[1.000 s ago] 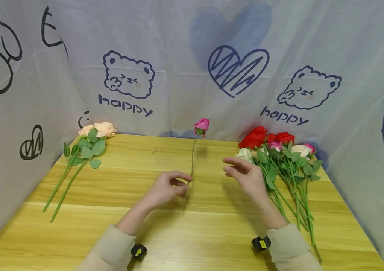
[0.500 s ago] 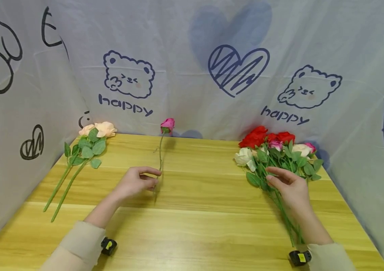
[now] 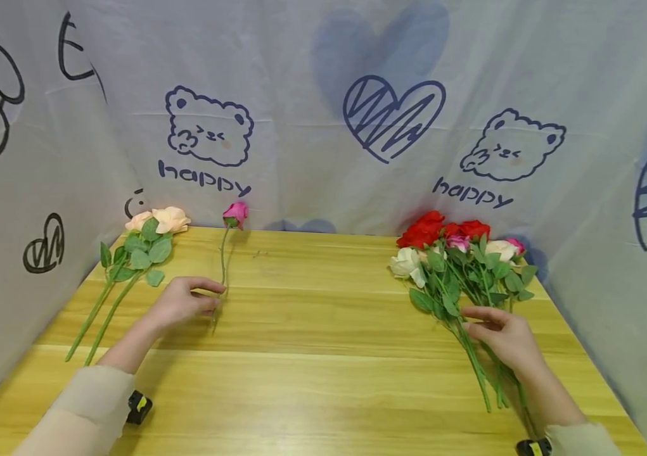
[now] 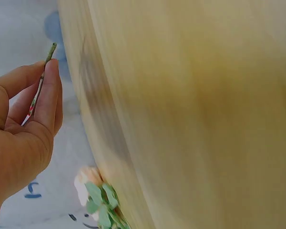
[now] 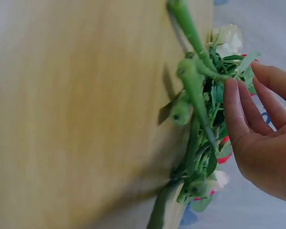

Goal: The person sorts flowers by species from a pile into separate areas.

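Thumb and fingertips of my left hand (image 3: 183, 303) pinch the thin stem of a pink rose (image 3: 235, 215), its bloom upright near the table's back edge. In the left wrist view the cut end of the rose stem (image 4: 51, 51) sticks out past the fingertips. My right hand (image 3: 508, 339) reaches over the stems of a flower pile on the right, thumb and fingers apart. Nearest its fingertips is the stem of a white rose (image 3: 409, 265). In the right wrist view green stems (image 5: 195, 90) run close to the thumb; contact is hard to tell.
Two peach roses (image 3: 170, 220) lie at the table's left, beyond my left hand. The right pile also holds red roses (image 3: 422, 229), pink blooms and a cream rose (image 3: 501, 251). Printed cloth walls (image 3: 300, 158) bound the wooden table (image 3: 323, 392) at back and sides.
My left hand has carried the pink rose leftward, close to the peach roses. My right hand has moved right and nearer to me, over the pile's stems. The view has shifted slightly.
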`<state>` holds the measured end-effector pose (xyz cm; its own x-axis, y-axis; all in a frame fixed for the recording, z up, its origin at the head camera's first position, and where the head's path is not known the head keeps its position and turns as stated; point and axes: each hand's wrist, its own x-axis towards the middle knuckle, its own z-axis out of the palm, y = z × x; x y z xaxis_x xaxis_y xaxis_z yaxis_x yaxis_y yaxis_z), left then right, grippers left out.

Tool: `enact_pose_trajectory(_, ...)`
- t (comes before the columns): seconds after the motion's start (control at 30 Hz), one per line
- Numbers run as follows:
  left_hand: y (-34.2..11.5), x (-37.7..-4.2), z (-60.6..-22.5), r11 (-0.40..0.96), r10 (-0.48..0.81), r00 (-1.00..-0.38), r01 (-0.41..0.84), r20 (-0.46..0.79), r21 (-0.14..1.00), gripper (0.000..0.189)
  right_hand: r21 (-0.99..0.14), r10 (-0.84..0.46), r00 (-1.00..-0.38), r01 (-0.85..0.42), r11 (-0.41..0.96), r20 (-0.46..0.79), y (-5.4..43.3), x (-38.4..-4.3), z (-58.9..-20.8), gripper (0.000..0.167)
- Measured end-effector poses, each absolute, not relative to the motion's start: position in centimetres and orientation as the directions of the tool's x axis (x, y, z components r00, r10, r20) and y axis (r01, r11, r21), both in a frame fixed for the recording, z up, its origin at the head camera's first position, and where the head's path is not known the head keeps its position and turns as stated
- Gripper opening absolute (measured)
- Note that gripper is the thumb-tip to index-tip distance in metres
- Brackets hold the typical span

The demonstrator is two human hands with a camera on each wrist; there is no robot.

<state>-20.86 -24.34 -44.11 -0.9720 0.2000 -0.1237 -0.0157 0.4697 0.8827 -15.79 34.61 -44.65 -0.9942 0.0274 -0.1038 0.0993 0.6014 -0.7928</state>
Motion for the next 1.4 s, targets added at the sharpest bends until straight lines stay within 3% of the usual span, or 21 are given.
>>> enact_pose_trajectory(0.47, -26.6, -20.7, -44.9, 0.626, 0.159, -0.978, -0.007, -0.137, 0.78, 0.028, -0.791, -0.025, -0.99, 0.096, 0.604, -0.139, 35.0, -16.1, -45.1, 0.046)
enact_pose_trajectory(0.87, -26.4, -20.7, -45.0, 0.575, 0.131, -0.976, -0.068, -0.174, 0.816, 0.027, -0.759, -0.091, -0.987, 0.04, 0.649, -0.129, 35.1, -16.4, -45.7, 0.039)
enact_pose_trajectory(1.4, -26.4, -20.8, -45.1, 0.644, 0.156, -0.979, 0.003, -0.127, 0.765, 0.025, -0.766, -0.079, -0.986, 0.066, 0.64, -0.15, 35.3, -16.3, -45.6, 0.035)
